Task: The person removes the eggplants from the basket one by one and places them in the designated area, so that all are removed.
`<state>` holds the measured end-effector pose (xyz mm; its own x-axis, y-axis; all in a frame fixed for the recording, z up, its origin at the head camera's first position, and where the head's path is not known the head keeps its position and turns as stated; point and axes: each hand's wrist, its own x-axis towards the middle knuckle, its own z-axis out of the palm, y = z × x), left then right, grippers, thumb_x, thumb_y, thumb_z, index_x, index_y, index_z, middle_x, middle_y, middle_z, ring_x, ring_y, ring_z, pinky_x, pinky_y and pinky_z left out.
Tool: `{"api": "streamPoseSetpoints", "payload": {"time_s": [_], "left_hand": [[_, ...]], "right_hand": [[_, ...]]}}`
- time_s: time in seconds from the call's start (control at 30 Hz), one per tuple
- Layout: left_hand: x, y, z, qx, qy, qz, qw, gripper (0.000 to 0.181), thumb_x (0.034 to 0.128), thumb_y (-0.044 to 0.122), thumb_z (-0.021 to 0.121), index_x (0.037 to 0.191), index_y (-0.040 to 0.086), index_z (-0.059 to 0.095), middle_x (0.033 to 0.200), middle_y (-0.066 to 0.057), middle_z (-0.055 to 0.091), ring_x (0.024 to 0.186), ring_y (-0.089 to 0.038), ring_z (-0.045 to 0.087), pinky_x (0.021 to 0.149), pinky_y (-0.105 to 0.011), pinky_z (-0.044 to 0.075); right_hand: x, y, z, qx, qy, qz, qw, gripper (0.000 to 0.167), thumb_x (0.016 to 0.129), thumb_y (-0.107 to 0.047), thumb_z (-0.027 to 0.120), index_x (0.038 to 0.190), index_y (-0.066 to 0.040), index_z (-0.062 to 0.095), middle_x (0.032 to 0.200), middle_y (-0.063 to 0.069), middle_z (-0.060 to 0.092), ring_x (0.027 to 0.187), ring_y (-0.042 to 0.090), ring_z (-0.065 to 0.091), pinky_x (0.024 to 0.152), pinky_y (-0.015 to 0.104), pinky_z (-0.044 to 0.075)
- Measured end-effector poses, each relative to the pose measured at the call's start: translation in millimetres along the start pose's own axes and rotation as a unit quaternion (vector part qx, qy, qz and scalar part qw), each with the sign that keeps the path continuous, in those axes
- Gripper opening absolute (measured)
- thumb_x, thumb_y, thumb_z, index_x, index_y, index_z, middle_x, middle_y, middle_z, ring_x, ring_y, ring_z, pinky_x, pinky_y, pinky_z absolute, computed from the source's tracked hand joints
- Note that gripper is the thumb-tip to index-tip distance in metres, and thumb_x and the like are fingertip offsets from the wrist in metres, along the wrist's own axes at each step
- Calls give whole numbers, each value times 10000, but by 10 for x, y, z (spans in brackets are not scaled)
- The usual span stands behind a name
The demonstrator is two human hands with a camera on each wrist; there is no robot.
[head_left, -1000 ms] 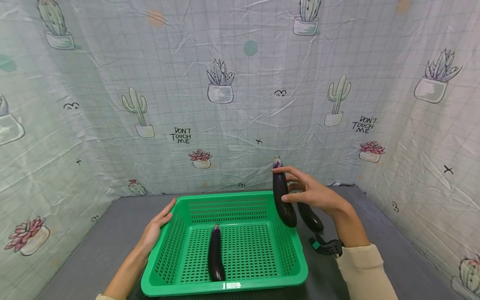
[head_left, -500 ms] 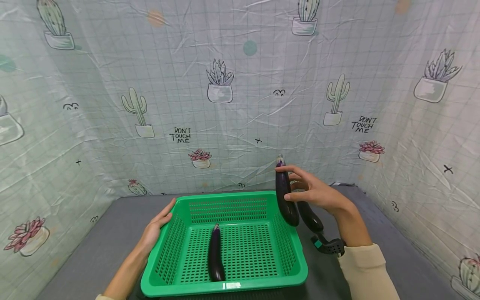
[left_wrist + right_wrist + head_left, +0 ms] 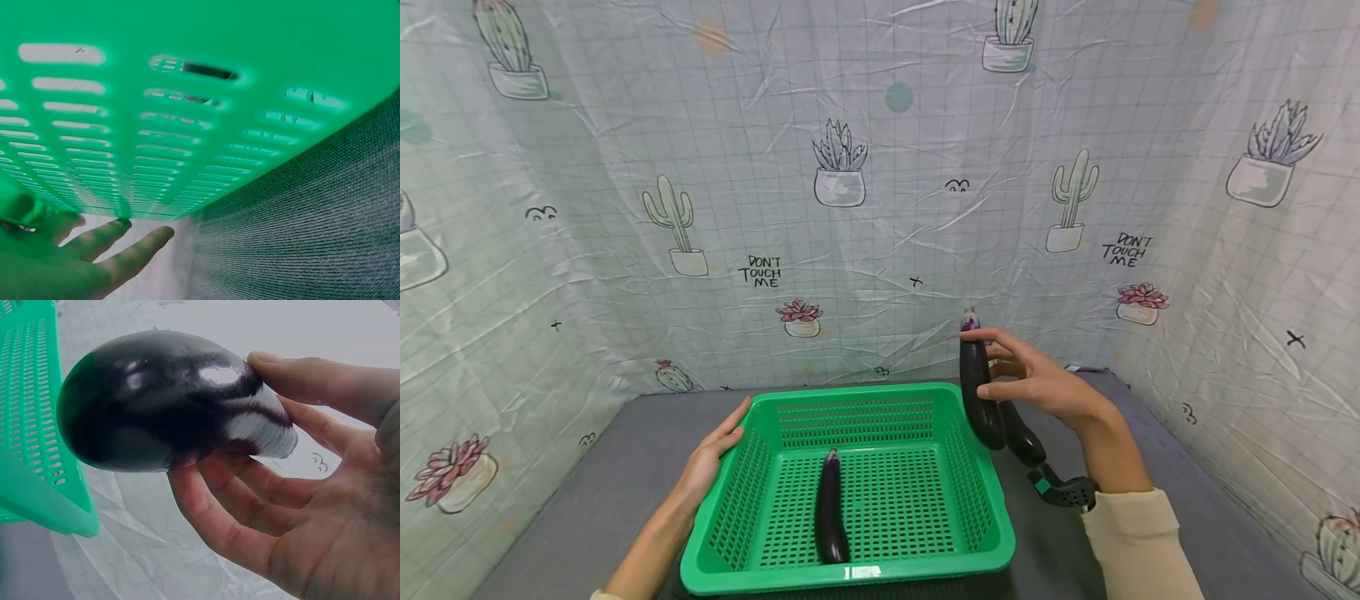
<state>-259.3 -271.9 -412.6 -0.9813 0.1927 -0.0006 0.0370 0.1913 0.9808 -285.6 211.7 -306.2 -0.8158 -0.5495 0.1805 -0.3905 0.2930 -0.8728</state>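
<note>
My right hand pinches a long dark-purple eggplant between thumb and fingers, above the basket's right back corner. It is held nearly upright, stem end at the top. In the right wrist view its rounded, glossy end faces the camera, with the thumb on one side and fingers on the other. The left hand rests along the left side of the green plastic basket, its fingers extended. The left wrist view shows those straight fingers beside the slotted wall. A second eggplant lies lengthwise inside the basket.
Another eggplant lies on the grey table right of the basket, partly hidden by the held one. Behind stands a cactus-print curtain, which also closes off both sides. A black wrist device is on the right wrist.
My right hand has moved slightly right with the held eggplant, from over the basket's right rim toward the eggplant on the table. The left hand and basket have stayed put.
</note>
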Motion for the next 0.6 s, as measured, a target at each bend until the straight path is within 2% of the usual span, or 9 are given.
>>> {"api": "streamPoseSetpoints", "payload": {"time_s": [0.23,0.33,0.47,0.6], "left_hand": [[4,3,2,17,32,-35,10000,585,1151,284,309,1686,172,100,1761,-58,-12,1617,-375,-53,1295,-600,85],[3,4,0,46,43,-19,10000,586,1150,283,315,1685,165,108,1760,-64,-15,1614,-385,-65,1296,-618,60],[4,3,-2,18,31,-32,10000,588,1149,287,317,1685,172,104,1760,-57,-16,1617,-374,-56,1298,-606,73],[6,1,-2,6,27,-11,10000,589,1149,284,319,1685,166,105,1760,-61,-18,1617,-372,-55,1297,-605,68]], "right_hand": [[-44,10,-50,-212,126,59,9997,715,981,-181,713,1599,-227,356,1542,231,451,1422,524,424,1021,668,483],[-64,6,-71,-269,198,139,9993,716,980,-198,719,1596,-267,362,1586,203,412,1463,518,375,1060,712,434],[-84,8,-99,-240,237,193,9992,719,977,-197,723,1592,-290,363,1590,185,411,1466,491,381,1076,700,427],[-93,17,-124,-198,218,147,9995,722,981,-173,715,1600,-253,351,1550,214,449,1419,483,438,1044,661,467]]}}
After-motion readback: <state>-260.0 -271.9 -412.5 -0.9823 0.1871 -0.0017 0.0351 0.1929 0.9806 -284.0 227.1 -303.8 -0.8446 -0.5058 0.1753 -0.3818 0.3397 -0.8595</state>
